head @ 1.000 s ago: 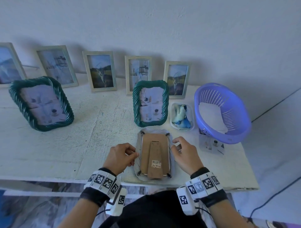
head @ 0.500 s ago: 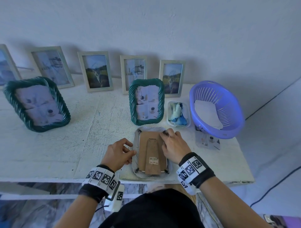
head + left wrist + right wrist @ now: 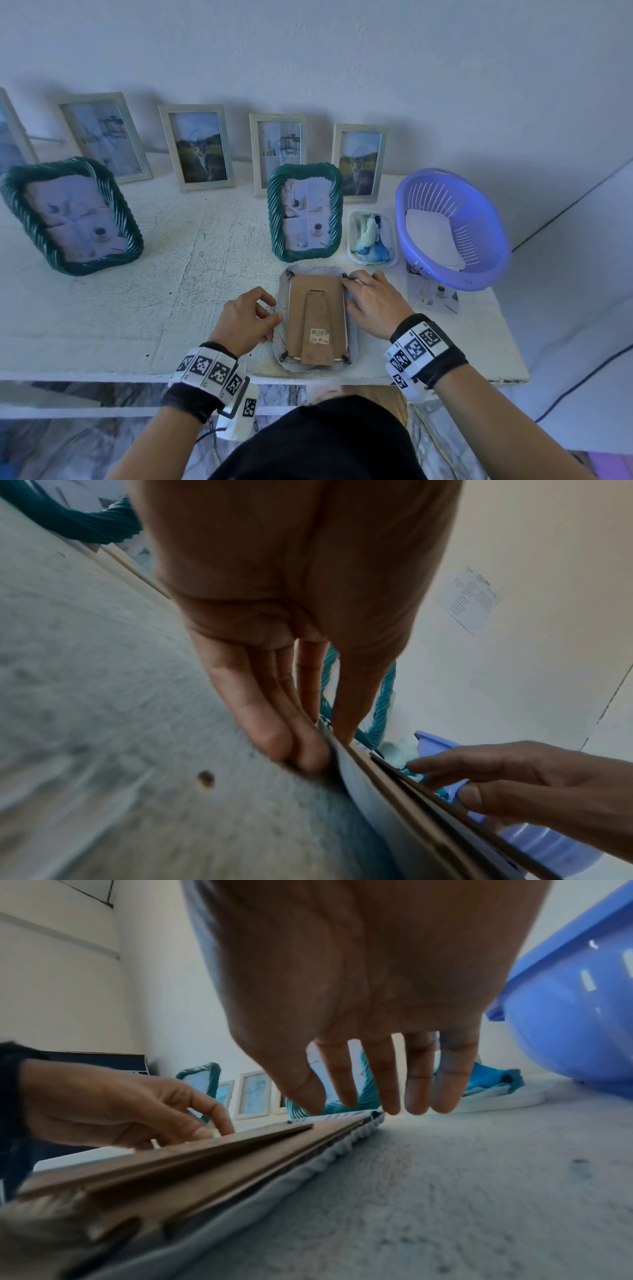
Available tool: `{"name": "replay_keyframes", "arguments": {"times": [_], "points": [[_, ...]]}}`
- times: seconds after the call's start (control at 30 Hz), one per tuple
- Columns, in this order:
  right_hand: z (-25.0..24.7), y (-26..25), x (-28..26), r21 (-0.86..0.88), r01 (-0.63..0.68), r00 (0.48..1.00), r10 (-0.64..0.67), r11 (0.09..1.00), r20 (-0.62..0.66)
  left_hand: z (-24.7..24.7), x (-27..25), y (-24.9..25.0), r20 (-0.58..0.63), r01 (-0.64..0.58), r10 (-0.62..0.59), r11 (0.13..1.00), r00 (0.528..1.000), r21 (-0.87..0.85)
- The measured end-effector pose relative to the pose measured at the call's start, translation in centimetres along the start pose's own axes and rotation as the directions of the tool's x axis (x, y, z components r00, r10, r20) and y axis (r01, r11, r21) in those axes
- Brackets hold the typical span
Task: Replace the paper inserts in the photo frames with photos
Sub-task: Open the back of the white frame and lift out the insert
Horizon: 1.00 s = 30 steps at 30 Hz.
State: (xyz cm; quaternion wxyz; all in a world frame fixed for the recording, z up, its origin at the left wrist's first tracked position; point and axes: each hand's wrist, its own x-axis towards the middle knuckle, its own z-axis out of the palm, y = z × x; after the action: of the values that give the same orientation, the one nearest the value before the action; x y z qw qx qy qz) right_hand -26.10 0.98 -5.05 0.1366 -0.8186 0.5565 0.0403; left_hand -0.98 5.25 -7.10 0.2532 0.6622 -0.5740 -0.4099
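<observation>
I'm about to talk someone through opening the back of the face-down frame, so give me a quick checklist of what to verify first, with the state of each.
1. Face-down frame lies flat on the table, backing board up: ok.
2. Left hand steadies the frame's left edge: ok.
3. Right hand fingertips are at the far right corner clip: ok.
4. That clip is already turned clear: cannot tell.
5. Near clips still lie over the board: not ok.
6. Easel stand is folded flat: ok.
</observation>
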Motion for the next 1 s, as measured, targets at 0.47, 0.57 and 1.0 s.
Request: {"name": "replay_keyframes", "arguments": {"times": [0.47,0.57,1.0], "points": [[1.5,-2.8,-2.0,0.072,-0.006,0.999,0.008,0.997,-0.031,1.0,7.5,3.0,-0.128,0.134,-0.085,0.886,0.988,0.443],[1.6,-3.0,-2.1,0.077,-0.015,0.999,0.018,0.997,-0.030,1.3,8.0,3.0,-0.136,0.142,-0.087,0.866,0.987,0.479],[1.3,-2.6,-2.3,0.138,-0.005,1.000,0.004,0.990,0.011,-0.1,6.8,2.2,-0.020,0.058,-0.054,0.923,0.998,0.381]]}}
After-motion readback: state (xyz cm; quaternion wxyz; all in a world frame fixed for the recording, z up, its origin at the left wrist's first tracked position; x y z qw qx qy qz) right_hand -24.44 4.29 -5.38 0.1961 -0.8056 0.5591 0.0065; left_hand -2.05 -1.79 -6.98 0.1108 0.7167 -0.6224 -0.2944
